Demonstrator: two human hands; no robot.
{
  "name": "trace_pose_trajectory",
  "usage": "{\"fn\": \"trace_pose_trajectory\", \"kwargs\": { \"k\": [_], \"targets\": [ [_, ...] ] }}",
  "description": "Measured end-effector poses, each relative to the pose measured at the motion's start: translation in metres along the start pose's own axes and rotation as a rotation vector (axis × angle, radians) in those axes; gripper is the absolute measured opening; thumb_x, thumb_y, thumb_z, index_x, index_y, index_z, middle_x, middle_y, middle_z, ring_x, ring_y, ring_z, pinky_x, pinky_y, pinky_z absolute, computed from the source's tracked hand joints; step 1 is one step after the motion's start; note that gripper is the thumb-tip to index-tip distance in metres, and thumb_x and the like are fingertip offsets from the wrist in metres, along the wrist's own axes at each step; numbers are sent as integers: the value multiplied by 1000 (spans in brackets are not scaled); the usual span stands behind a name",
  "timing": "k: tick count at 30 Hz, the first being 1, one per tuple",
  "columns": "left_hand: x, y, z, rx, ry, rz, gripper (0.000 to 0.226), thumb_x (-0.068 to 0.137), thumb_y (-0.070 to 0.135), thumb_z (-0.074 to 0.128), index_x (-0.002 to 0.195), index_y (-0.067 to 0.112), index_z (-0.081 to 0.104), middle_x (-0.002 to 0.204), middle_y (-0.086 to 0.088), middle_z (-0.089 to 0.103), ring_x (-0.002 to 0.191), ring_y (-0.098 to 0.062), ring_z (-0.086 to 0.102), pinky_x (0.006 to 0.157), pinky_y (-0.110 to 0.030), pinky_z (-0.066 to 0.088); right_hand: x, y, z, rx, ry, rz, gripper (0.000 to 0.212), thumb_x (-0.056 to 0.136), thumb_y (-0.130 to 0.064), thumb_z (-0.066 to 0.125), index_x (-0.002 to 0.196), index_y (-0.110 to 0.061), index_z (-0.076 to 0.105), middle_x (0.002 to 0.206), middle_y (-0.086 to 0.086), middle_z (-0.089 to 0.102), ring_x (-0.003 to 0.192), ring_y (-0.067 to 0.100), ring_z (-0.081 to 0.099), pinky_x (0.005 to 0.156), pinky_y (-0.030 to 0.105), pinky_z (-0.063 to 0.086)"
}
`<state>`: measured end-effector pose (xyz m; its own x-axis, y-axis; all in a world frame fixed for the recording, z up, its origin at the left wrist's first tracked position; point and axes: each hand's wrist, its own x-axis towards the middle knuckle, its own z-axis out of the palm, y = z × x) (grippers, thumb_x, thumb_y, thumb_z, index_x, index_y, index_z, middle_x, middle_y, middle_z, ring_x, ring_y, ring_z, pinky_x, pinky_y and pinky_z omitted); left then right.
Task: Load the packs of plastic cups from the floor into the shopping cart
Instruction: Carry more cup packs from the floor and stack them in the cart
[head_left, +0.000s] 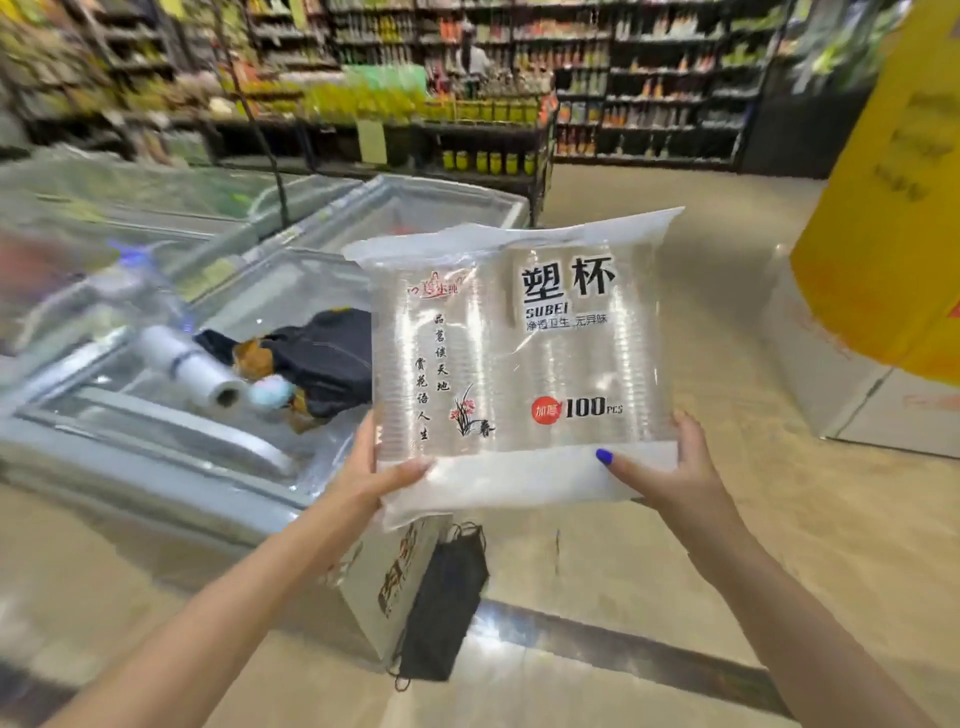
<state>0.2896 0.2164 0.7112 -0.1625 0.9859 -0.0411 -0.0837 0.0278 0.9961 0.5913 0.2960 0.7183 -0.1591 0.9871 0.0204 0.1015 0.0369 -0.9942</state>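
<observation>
A clear pack of plastic cups (519, 358), printed with black characters and "100 pcs", is held upright in the air at the middle of the view. My left hand (371, 467) grips its lower left corner, thumb on the front. My right hand (670, 467) grips the lower right corner, its blue-nailed thumb on the front of the pack. No shopping cart shows in the frame, and no other packs are visible on the floor.
A glass-topped chest freezer (156, 405) runs along the left, with a roll of plastic bags (192, 369) and dark cloth items (322, 353) on its lid. A black paper bag (447, 608) hangs at its corner. A yellow display stand (893, 234) is at the right; shelves line the back.
</observation>
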Motion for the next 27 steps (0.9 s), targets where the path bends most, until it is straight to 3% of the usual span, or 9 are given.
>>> {"fn": "trace_pose_trajectory", "kwargs": {
  "k": [2, 4, 8, 10, 14, 16, 19, 23, 27],
  "targets": [
    [-31, 25, -41, 29, 118, 50, 111, 38, 60, 90, 133, 38, 37, 122, 18, 64, 113, -7, 62, 96, -30, 51, -3, -28, 42, 37, -106, -57, 97, 51, -44, 89, 134, -32, 41, 111, -11, 68, 94, 4, 69, 73, 26, 57],
    [-68, 49, -82, 43, 250, 136, 113, 32, 66, 88, 129, 37, 38, 114, 23, 65, 106, 4, 62, 88, -19, 51, -9, -48, 91, 70, -205, -91, 81, 66, -30, 90, 129, -35, 40, 108, -15, 67, 87, -4, 68, 67, 19, 53],
    [-147, 76, -172, 77, 507, 224, 120, 36, 62, 88, 140, 31, 35, 128, 12, 60, 114, -7, 60, 97, -29, 47, -27, -79, 205, 107, -439, -128, 94, 53, -51, 92, 132, -42, 42, 118, -15, 67, 105, 5, 67, 94, 41, 53],
    [-193, 81, -217, 84, 607, 257, 123, 36, 63, 87, 142, 32, 34, 134, 10, 56, 117, -9, 59, 102, -33, 44, -43, -98, 267, 123, -540, -153, 85, 57, -45, 92, 127, -45, 44, 114, -16, 68, 102, 4, 67, 89, 34, 53],
    [-284, 91, -297, 109, 809, 288, 125, 29, 67, 86, 138, 32, 36, 125, 10, 61, 107, -7, 64, 93, -30, 50, -90, -123, 393, 185, -719, -190, 86, 57, -30, 94, 129, -31, 47, 101, -12, 73, 91, 8, 71, 70, 26, 58],
    [-324, 94, -336, 117, 931, 308, 129, 27, 64, 87, 138, 27, 32, 120, 8, 61, 97, -1, 67, 81, -24, 54, -117, -127, 453, 208, -798, -193, 79, 57, -27, 93, 122, -34, 50, 104, -10, 73, 97, 12, 71, 74, 30, 58],
    [-381, 92, -391, 123, 1063, 337, 106, 40, 46, 81, 132, 27, 31, 115, 6, 61, 89, 2, 68, 69, -14, 52, -155, -127, 535, 253, -910, -183, 78, 55, -32, 94, 121, -37, 51, 115, -5, 71, 103, 16, 69, 82, 37, 56],
    [-448, 85, -452, 145, 1207, 306, 104, 47, 50, 83, 136, 30, 34, 130, 4, 57, 109, -8, 63, 94, -30, 51, -205, -125, 626, 279, -1030, -165, 111, 41, -60, 91, 138, -36, 42, 123, -9, 66, 109, 15, 67, 86, 41, 57],
    [-489, 80, -498, 158, 1294, 252, 118, 40, 61, 87, 139, 26, 34, 135, 0, 53, 115, -13, 60, 99, -36, 48, -239, -119, 697, 318, -1134, -107, 86, 60, -33, 85, 135, -35, 44, 117, -9, 69, 99, 13, 70, 67, 25, 58]
  ]
}}
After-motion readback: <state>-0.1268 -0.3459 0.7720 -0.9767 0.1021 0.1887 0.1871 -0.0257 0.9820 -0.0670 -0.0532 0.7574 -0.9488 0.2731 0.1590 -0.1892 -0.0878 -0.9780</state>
